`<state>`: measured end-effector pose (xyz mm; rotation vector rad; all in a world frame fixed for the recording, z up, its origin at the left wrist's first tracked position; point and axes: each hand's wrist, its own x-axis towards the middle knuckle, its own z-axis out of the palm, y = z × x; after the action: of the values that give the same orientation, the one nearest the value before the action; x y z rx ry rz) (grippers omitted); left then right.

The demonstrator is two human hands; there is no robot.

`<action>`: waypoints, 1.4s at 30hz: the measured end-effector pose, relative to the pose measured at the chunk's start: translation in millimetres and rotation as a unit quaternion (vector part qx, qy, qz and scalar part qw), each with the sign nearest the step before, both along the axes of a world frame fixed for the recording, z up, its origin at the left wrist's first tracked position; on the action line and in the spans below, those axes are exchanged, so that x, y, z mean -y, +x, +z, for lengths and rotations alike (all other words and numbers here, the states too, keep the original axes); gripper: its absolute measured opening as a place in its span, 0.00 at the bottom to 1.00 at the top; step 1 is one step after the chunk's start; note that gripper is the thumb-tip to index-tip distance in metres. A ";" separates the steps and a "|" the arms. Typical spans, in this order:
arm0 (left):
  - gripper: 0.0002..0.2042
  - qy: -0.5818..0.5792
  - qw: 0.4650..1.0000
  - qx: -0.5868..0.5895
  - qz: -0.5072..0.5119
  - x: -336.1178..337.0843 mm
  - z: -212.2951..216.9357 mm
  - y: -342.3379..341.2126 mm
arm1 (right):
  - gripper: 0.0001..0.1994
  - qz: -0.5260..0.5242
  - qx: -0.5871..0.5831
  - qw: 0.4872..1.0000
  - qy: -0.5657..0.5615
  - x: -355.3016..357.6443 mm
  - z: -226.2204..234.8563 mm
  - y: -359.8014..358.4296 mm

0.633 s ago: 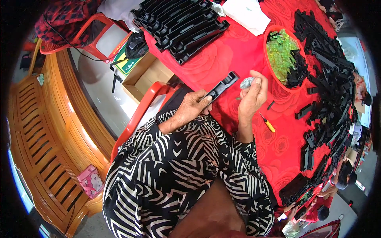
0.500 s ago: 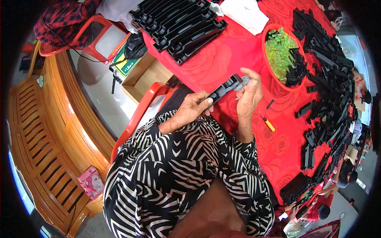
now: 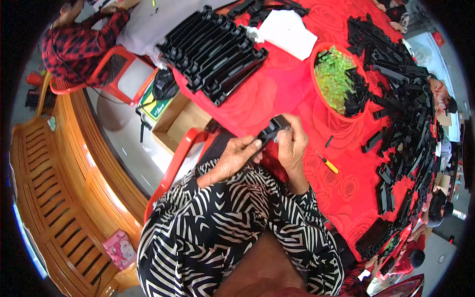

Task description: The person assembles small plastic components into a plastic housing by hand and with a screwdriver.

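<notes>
My left hand grips the near end of a long black plastic part, and my right hand closes around its far end, just above the red desk. A yellow-handled screwdriver lies near, a red bowl of green pieces beyond.

Bare red cloth ahead of the hands, between stacked black trays and red bowl. Screwdriver lies just right; black parts pile blocks the far right.
</notes>
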<state>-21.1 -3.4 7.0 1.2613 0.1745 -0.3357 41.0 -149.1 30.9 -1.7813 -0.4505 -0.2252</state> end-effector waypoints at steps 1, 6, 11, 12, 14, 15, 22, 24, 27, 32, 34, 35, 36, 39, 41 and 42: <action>0.13 0.015 1.000 -0.014 -0.004 -0.1 4.8 -1.6 | 0.14 0.000 -0.021 1.000 -0.017 0.6 4.7 -2.8; 0.12 0.006 0.998 -0.063 -0.013 -1.9 13.0 -3.4 | 0.15 -0.006 0.009 0.997 -0.083 -1.9 14.8 -4.6; 0.11 -0.001 0.997 -0.077 -0.004 1.4 17.4 -5.0 | 0.14 -0.008 0.008 0.998 -0.064 1.8 11.1 -3.9; 0.11 0.000 0.997 -0.071 0.000 1.6 19.1 -5.3 | 0.13 -0.004 0.009 0.998 -0.067 2.4 11.4 -4.2; 0.11 0.003 0.998 -0.062 -0.005 -0.4 18.3 -2.8 | 0.13 -0.003 0.020 0.998 -0.060 1.6 12.3 -4.2; 0.11 0.005 0.998 -0.060 -0.007 -0.8 18.6 -0.3 | 0.13 0.003 0.029 0.997 -0.066 -0.2 13.7 -5.5; 0.11 0.040 0.995 -0.085 0.039 6.9 17.9 3.2 | 0.16 -0.001 0.122 0.987 -0.106 -6.1 -1.3 -6.0; 0.11 0.042 0.992 -0.104 0.057 7.5 17.5 0.9 | 0.16 -0.003 0.150 0.982 -0.114 -8.7 -5.1 -7.5; 0.11 0.062 0.993 -0.080 0.056 9.1 17.6 1.1 | 0.17 -0.011 0.153 0.980 -0.124 -7.5 -11.0 -7.9; 0.10 0.070 0.994 -0.076 0.036 6.4 3.8 1.2 | 0.17 -0.021 0.146 0.982 -0.118 -9.6 -16.8 -8.3; 0.10 0.056 0.995 -0.075 0.034 6.5 2.6 0.8 | 0.16 -0.024 0.132 0.985 -0.109 -9.5 -16.8 -8.9; 0.10 0.059 0.994 -0.083 0.033 6.5 2.4 0.6 | 0.16 -0.024 0.132 0.985 -0.109 -9.3 -16.9 -9.3; 0.10 0.062 0.993 -0.091 0.031 6.4 2.6 0.4 | 0.15 -0.022 0.121 0.987 -0.106 -9.3 -17.1 -9.6; 0.10 0.060 0.994 -0.089 0.024 6.4 3.9 1.3 | 0.15 -0.021 0.103 0.989 -0.104 -9.6 -19.0 -10.0; 0.10 0.061 0.994 -0.092 0.022 5.7 4.2 1.4 | 0.14 -0.021 0.097 0.990 -0.105 -10.2 -19.2 -10.1; 0.10 0.061 0.994 -0.093 0.018 5.4 4.5 1.3 | 0.14 -0.022 0.101 0.989 -0.102 -10.5 -19.1 -9.9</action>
<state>-19.8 -8.8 11.4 1.3449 0.3825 -0.4163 31.2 -138.6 11.7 -1.9795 -0.5962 -0.4052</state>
